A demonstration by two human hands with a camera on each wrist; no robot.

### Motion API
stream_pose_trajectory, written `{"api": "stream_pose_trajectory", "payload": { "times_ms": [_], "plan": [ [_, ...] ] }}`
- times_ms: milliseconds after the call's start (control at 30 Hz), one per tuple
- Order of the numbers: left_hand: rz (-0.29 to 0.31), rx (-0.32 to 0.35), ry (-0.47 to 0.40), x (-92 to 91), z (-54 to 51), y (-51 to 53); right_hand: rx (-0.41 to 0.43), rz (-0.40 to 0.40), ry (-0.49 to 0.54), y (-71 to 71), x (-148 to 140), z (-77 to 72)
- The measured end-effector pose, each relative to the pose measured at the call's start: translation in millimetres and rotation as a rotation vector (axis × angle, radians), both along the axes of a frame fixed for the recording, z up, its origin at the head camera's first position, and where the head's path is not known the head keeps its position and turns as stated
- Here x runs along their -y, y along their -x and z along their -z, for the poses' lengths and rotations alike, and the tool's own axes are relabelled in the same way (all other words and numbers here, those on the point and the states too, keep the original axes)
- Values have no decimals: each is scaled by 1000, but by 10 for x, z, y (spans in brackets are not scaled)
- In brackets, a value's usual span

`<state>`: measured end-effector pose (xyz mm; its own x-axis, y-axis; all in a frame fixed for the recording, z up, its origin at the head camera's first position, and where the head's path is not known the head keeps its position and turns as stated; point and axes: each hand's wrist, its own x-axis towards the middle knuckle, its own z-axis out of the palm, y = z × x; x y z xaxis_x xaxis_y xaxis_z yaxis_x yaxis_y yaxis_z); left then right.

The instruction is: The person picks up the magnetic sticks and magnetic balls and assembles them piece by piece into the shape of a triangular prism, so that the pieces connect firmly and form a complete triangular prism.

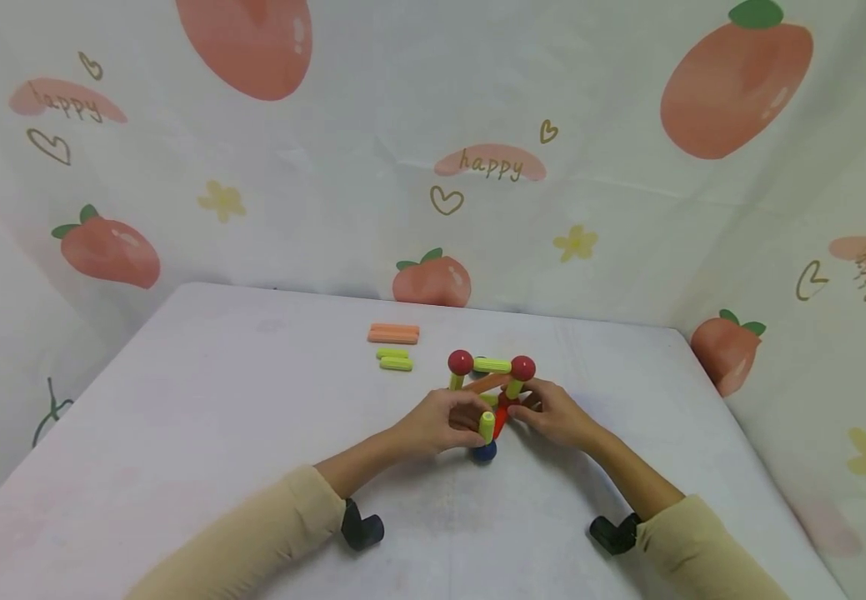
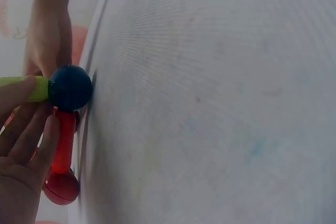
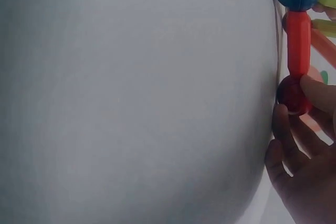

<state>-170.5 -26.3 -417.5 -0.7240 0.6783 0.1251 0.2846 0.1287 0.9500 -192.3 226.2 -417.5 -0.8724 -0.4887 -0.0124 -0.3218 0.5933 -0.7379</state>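
The left hand point(image 1: 433, 423) pinches a green rod point(image 1: 487, 427) between thumb and fingers, the rod standing up out of a blue ball point(image 1: 484, 451) just below the fingers. The right hand point(image 1: 560, 414) grips a red ball point(image 3: 292, 97) with thumb and fingertips. A red rod point(image 3: 298, 43) runs between the blue ball and this red ball, bridging the space between the hands.

These parts belong to a frame that stands on the worktop point(image 1: 252, 392) between and just beyond the hands. At its top, two upper red balls point(image 1: 460, 362) point(image 1: 523, 367) are joined by a crosswise rod point(image 1: 493, 365), each with a short green upright beneath; an orange rod point(image 1: 488, 382) slants below. The blue ball seems to rest on the worktop, though the fingers crowd that view.

Beyond the left hand lie two loose green rods point(image 1: 395, 364) and, farther off, two loose orange rods point(image 1: 393, 338), side by side.
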Motion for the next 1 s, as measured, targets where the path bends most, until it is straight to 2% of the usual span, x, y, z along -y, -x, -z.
{"api": "stream_pose_trajectory", "payload": {
  "times_ms": [233,400,533,633,700,833,933,1000],
  "plan": [
    [6,-53,23,-44,-32,-13,-7,1,2,-2,-13,-3],
    [7,-68,76,-21,-45,-17,-4,4,2,-2,-3,4],
    [28,-71,115,128,-24,36,7,12,-7,-6,10,-7],
    [17,-65,166,311,2,144,13,16,-11,-7,15,-22],
    [-17,-61,216,436,1,235,16,18,-10,-7,15,-29],
    [-163,-77,299,598,-15,434,24,20,-10,-9,13,-34],
    [-275,-99,319,609,-24,567,30,22,-9,-8,14,-24],
    [-319,-109,316,574,-27,639,29,25,-7,-7,16,-15]
  ]
}}
